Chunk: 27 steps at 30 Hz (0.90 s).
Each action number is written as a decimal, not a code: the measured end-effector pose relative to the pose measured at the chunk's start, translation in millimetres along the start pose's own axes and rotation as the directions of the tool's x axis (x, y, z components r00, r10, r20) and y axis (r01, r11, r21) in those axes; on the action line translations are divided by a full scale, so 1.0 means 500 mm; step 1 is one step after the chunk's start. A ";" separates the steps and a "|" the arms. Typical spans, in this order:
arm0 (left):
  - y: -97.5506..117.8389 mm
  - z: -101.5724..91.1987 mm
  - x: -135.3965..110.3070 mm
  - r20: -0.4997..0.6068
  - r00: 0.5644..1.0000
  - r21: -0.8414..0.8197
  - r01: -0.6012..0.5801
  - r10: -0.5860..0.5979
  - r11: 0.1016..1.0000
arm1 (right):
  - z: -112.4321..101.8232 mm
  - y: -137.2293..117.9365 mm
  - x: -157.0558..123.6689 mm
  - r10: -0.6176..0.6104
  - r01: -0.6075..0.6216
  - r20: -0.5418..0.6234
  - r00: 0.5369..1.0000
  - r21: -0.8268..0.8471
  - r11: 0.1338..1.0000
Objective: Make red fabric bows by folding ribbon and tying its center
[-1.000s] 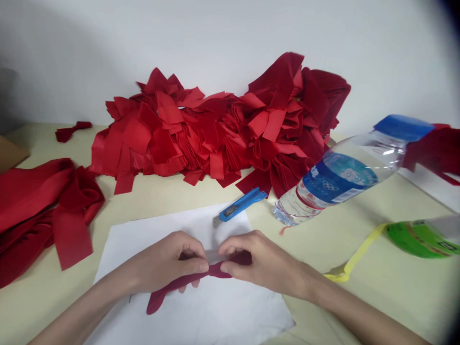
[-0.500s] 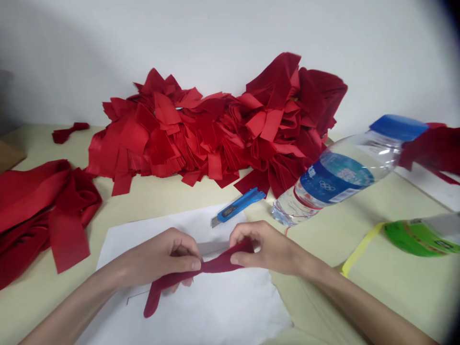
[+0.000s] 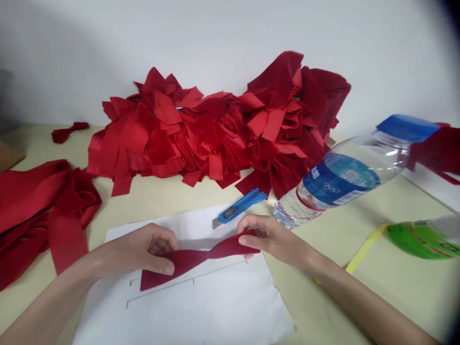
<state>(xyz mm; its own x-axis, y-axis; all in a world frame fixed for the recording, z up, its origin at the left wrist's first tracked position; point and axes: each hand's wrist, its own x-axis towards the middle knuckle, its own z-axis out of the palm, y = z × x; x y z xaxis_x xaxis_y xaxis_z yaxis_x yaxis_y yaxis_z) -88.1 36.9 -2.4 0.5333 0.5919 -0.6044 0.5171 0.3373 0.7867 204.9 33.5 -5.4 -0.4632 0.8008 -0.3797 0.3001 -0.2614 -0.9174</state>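
Note:
A dark red velvet ribbon strip (image 3: pixel 194 259), pinched narrow at its middle like a bow, stretches between my two hands. My left hand (image 3: pixel 153 251) grips its left end, thumb on top and fingers behind. The right end is pinched between the thumb and fingers of my right hand (image 3: pixel 269 238). Beneath the ribbon lies a white paper sheet (image 3: pixel 201 314) with drawn black lines and tick marks. A blue utility knife (image 3: pixel 240 208), its blade tip showing, rests at the sheet's upper edge, just beyond my right hand.
Red ribbon pieces (image 3: pixel 212 139) form a large heap along the wall. More red ribbon (image 3: pixel 68 215) lies at left, with a small bow (image 3: pixel 70 132) behind. A blue-capped plastic bottle (image 3: pixel 341 177) leans at right, near a green roll (image 3: pixel 420 239) with a yellow strip.
My left hand has slid from the ribbon's middle out to its left end. The drooping left half is now spread flat, and my right hand has shifted slightly right and up.

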 end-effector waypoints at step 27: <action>-0.021 -0.048 -0.028 -0.218 0.973 -0.298 0.005 -0.073 0.955 | -0.014 0.001 0.009 0.084 -0.052 -0.171 0.982 0.183 0.982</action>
<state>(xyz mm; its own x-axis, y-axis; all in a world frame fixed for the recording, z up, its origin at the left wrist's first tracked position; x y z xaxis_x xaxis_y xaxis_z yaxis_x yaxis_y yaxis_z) -117.0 42.6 0.7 0.3348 0.7111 -0.6182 0.2970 0.5430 0.7854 208.8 40.8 -7.0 -0.2870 0.8562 -0.4295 0.1666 -0.3969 -0.9026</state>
